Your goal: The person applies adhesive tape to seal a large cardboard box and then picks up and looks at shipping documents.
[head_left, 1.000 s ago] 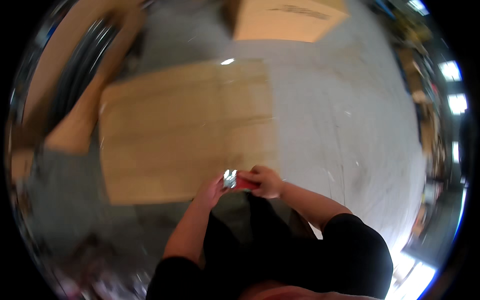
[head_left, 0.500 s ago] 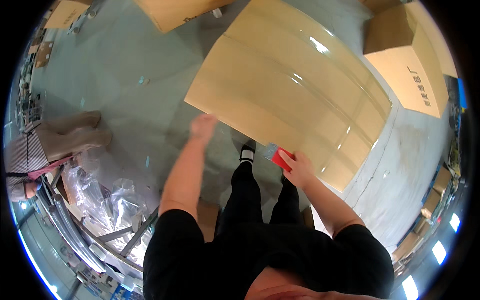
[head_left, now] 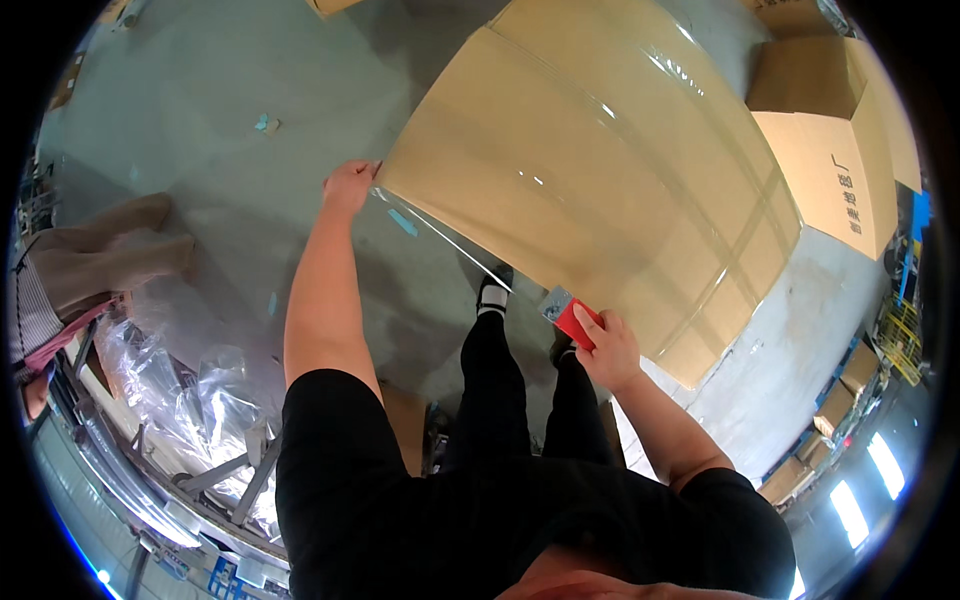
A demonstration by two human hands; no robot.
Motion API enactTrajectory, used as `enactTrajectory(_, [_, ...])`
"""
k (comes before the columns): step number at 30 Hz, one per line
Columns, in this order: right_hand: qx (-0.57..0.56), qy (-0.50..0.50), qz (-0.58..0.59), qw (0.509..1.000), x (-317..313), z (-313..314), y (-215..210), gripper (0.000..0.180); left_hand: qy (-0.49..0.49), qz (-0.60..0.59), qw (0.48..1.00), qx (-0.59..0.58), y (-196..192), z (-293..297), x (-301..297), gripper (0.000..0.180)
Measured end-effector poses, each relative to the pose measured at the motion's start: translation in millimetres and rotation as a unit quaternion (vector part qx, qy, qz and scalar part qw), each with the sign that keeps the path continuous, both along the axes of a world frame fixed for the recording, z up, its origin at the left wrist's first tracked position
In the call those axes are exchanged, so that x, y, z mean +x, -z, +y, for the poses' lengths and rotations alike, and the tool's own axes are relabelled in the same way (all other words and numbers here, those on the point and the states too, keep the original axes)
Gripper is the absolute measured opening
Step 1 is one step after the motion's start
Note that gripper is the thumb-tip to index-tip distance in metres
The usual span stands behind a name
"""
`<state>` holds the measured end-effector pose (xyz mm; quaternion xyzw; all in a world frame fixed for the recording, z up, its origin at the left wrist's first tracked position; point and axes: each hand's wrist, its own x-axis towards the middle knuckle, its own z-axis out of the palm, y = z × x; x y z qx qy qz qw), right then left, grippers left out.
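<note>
Low in the frame's centre, our right hand [head_left: 610,350] is clenched around a red tape dispenser [head_left: 570,315], from which a clear strip of tape [head_left: 450,240] stretches up-left to our left hand [head_left: 348,185], whose fingers pinch its end at the corner of the large flat cardboard box [head_left: 600,170]. If the strip sags or twists, we judge it could stick to itself or land crooked on the box.

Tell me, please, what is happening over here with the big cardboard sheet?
A person stands on a grey floor over a large flat cardboard box. The left hand is at the box's near corner, apparently pinning the end of a clear tape strip. The right hand holds a red tape dispenser at the same edge, with the strip stretched taut between the hands. More boxes lie beyond.
</note>
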<state>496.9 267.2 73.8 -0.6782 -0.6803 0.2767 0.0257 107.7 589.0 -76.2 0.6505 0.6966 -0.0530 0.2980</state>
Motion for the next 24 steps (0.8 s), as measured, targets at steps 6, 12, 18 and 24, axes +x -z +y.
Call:
enactTrajectory(6, [-0.016,-0.012,0.005,1.000,-8.5,2.9,6.8,0.065,-0.106,-0.093,0.988,0.069,38.2,-13.9,-29.3,0.038])
enactTrajectory(12, [-0.023,0.013,0.014,1.000,2.4,-4.7,8.2,0.065,-0.200,0.059,0.976,0.068,-6.8,-21.3,3.0,0.043])
enactTrajectory(18, [-0.010,0.009,0.028,1.000,24.6,-29.5,7.7,0.066,-0.147,0.036,0.982,0.111,-20.1,-71.5,47.8,0.040])
enactTrajectory(24, [-0.062,0.005,-0.100,0.993,129.0,-144.6,1.6,0.068,-0.084,0.085,0.986,0.119,-22.6,-72.4,60.2,0.044])
